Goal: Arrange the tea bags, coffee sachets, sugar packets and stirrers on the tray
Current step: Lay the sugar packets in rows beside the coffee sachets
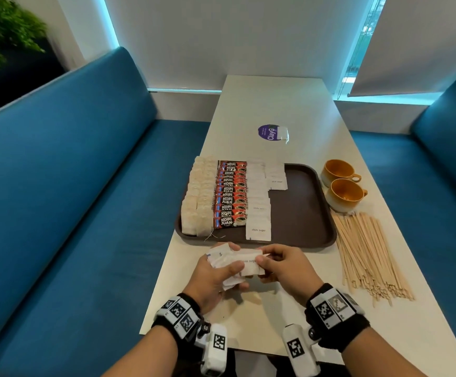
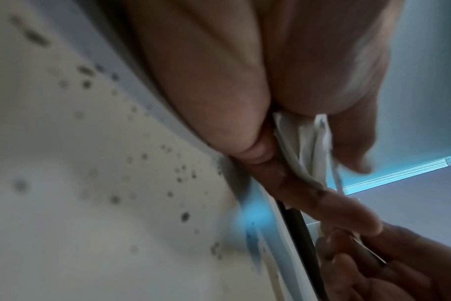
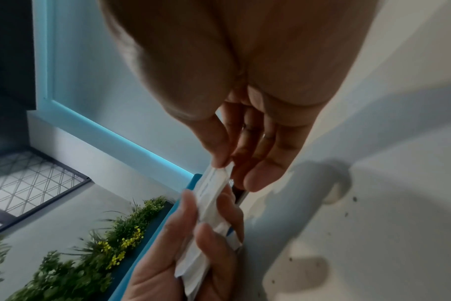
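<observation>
Tray (image 1: 307,213) ahead of hands held tea bags (image 1: 197,198), coffee sachets (image 1: 230,195), some sugar packets (image 1: 259,205); left hand (image 1: 216,273) gripped sugar bundle (image 1: 229,263), right hand (image 1: 285,265) pinched one, stirrers (image 1: 368,254) rightward unplaced.

Your right hand (image 3: 247,114) reaches down from the top of the view, thumb and fingers pinching the near end of a thin white paper sugar packet (image 3: 214,183). Your left hand (image 3: 183,254) comes up from the bottom edge, fingers curled round a bunch of white paper packets (image 3: 206,250). Both hands hover by the pale speckled table (image 3: 373,224) edge, green plants with yellow flowers (image 3: 90,254) beyond.
</observation>
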Motion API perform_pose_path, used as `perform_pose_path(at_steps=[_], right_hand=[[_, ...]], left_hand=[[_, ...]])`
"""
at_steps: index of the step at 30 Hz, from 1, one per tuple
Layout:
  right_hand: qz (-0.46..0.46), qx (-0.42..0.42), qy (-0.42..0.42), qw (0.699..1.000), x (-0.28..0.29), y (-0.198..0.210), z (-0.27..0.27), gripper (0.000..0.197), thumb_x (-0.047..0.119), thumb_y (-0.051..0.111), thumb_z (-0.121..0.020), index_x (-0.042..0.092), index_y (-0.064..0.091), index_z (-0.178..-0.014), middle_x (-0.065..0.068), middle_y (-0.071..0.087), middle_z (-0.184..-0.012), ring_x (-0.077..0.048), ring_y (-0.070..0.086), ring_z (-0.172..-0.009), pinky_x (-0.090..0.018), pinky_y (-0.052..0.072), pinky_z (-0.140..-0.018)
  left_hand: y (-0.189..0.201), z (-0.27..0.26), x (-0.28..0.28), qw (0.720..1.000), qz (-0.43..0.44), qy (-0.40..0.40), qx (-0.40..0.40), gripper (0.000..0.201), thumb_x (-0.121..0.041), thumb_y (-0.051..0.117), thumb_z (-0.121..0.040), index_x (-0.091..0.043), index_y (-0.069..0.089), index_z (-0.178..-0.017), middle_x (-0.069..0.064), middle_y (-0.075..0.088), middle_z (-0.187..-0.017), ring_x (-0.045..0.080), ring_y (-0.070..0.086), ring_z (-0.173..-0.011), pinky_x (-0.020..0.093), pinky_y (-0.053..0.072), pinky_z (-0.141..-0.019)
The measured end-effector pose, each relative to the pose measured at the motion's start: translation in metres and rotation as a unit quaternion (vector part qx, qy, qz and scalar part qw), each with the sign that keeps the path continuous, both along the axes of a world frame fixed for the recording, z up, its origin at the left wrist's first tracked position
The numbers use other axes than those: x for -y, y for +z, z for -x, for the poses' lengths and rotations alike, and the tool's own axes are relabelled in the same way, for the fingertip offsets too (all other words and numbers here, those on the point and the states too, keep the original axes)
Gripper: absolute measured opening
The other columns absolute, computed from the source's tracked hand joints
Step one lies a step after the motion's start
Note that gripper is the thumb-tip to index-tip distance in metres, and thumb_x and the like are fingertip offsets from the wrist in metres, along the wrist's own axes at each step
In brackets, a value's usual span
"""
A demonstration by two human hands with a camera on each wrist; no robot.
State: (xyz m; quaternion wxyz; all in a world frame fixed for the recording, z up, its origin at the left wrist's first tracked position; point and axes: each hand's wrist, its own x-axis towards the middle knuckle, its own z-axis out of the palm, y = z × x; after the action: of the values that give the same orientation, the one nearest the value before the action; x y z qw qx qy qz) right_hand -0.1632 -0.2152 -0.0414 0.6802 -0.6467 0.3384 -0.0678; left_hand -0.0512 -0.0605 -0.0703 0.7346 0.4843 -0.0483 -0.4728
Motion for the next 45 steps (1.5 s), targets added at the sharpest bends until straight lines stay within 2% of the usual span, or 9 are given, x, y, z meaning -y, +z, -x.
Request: perform_pose_path(at_steps=[4,7,13,19,28,31,36,40,45], right_hand=[[-0.004,0.039,-0.016,0.999,-0.003,-0.001,0.003,0.018,-0.005,0.074,-0.087,0.003,0.063,-0.099,-0.017,0.064,-0.083,-0.024,0.067,-0.068,-0.036,0.061,-0.062],[0.024,0.040,0.019,0.999,-0.002,0.001,0.005,0.014,-0.012,0.075,-0.082,-0.001,0.069,-0.088,-0.016,0.068,-0.084,-0.022,0.067,-0.067,-0.032,0.061,-0.066],[0.047,0.032,0.049,0.997,0.001,0.004,0.008,0.035,-0.011,0.080,-0.078,0.010,0.079,-0.105,-0.009,0.077,-0.095,-0.019,0.069,-0.066,-0.028,0.061,-0.071],[0.037,0.054,0.063,0.996,0.001,0.003,0.010,0.040,-0.012,0.081,-0.076,0.011,0.079,-0.109,-0.006,0.078,-0.099,-0.018,0.068,-0.067,-0.025,0.058,-0.070],[0.032,0.063,0.054,0.996,0.003,0.005,0.008,0.035,-0.013,0.079,-0.076,0.007,0.078,-0.105,-0.023,0.074,-0.102,-0.028,0.072,-0.075,-0.030,0.062,-0.073],[0.039,0.057,0.024,0.997,0.014,0.009,0.006,0.028,-0.013,0.078,-0.077,0.001,0.078,-0.101,-0.027,0.073,-0.097,-0.024,0.071,-0.076,-0.027,0.062,-0.073],[0.073,0.053,-0.032,0.995,0.057,0.027,-0.011,0.033,-0.005,0.078,-0.081,0.010,0.076,-0.110,-0.014,0.074,-0.099,-0.020,0.075,-0.084,-0.022,0.061,-0.072],[0.103,0.034,-0.065,0.992,0.107,0.034,-0.038,0.034,0.004,0.078,-0.085,0.019,0.074,-0.114,-0.001,0.073,-0.105,-0.014,0.075,-0.089,-0.022,0.061,-0.072],[0.120,-0.004,-0.104,0.987,0.171,0.015,-0.083,0.032,-0.004,0.078,-0.083,0.013,0.075,-0.109,-0.013,0.072,-0.109,-0.027,0.074,-0.096,-0.038,0.062,-0.087]], left_hand=[[0.000,0.001,0.001,1.000,-0.005,0.008,0.009,0.042,0.012,0.073,-0.083,-0.008,0.061,-0.117,0.029,0.070,-0.116,0.040,0.072,-0.086,0.039,0.063,-0.056],[-0.002,0.000,0.000,1.000,-0.005,0.017,0.008,0.042,0.013,0.070,-0.085,-0.007,0.059,-0.120,0.028,0.071,-0.114,0.044,0.071,-0.091,0.041,0.064,-0.058],[0.001,0.000,-0.001,1.000,-0.013,0.009,0.005,0.024,-0.002,0.067,-0.094,-0.006,0.060,-0.117,0.034,0.068,-0.118,0.043,0.071,-0.092,0.042,0.063,-0.057],[0.006,0.002,-0.003,0.999,-0.045,0.009,0.023,0.010,-0.011,0.062,-0.099,-0.011,0.066,-0.108,0.023,0.075,-0.103,0.031,0.074,-0.079,0.039,0.062,-0.056],[0.004,-0.004,0.000,0.999,-0.031,0.012,-0.023,0.050,-0.046,0.059,-0.092,-0.007,0.064,-0.122,0.026,0.072,-0.118,0.040,0.073,-0.097,0.043,0.064,-0.060],[-0.001,-0.007,0.000,0.999,0.022,0.011,-0.046,0.052,-0.036,0.066,-0.095,-0.004,0.054,-0.133,0.030,0.068,-0.123,0.044,0.070,-0.096,0.048,0.064,-0.067],[-0.016,-0.012,0.001,0.997,0.067,-0.011,-0.024,0.061,0.004,0.065,-0.077,-0.005,0.050,-0.136,0.032,0.063,-0.119,0.052,0.067,-0.105,0.054,0.062,-0.081],[-0.018,-0.012,0.003,0.998,0.055,-0.021,-0.009,0.063,0.007,0.066,-0.077,-0.005,0.049,-0.136,0.029,0.064,-0.119,0.053,0.066,-0.109,0.053,0.061,-0.085],[-0.016,-0.013,0.004,0.998,0.051,-0.023,-0.016,0.061,0.007,0.068,-0.077,-0.005,0.050,-0.133,0.028,0.065,-0.115,0.054,0.067,-0.107,0.054,0.062,-0.084]])
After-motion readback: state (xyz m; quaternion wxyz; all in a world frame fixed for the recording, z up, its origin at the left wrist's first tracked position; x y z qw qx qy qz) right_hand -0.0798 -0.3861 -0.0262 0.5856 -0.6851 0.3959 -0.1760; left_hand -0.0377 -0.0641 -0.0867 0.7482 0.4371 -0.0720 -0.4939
